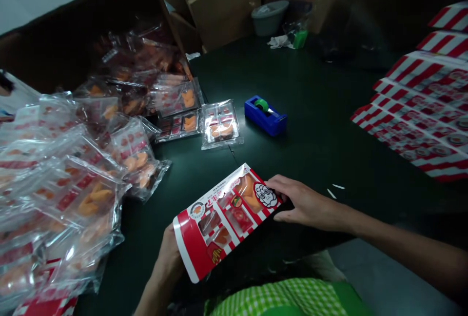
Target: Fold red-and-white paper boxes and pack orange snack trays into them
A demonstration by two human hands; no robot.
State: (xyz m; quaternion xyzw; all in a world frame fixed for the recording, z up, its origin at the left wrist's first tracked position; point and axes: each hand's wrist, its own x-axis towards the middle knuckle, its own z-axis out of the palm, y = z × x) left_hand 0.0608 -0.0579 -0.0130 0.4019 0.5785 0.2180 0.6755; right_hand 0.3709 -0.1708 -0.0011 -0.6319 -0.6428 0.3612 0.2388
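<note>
Between my hands is a red and white printed box (228,216), tilted, with windows showing orange and red pieces inside. My left hand (171,247) grips its lower left end; most of those fingers are hidden behind the box. At the upper right end, my right hand (292,199) holds the edge, thumb below and fingers against the side. Beyond the box lie a clear-wrapped tray pack (220,126) and a blue tape dispenser (265,116) with a green roll.
Many clear-wrapped packs (91,194) spill from a large carton (171,28) at left. Stacked red-striped boxes (424,116) stand at right. A grey basin (269,17), a green item (300,39) and cartons are at the back. Small white strips (331,193) lie on the dark table (310,155).
</note>
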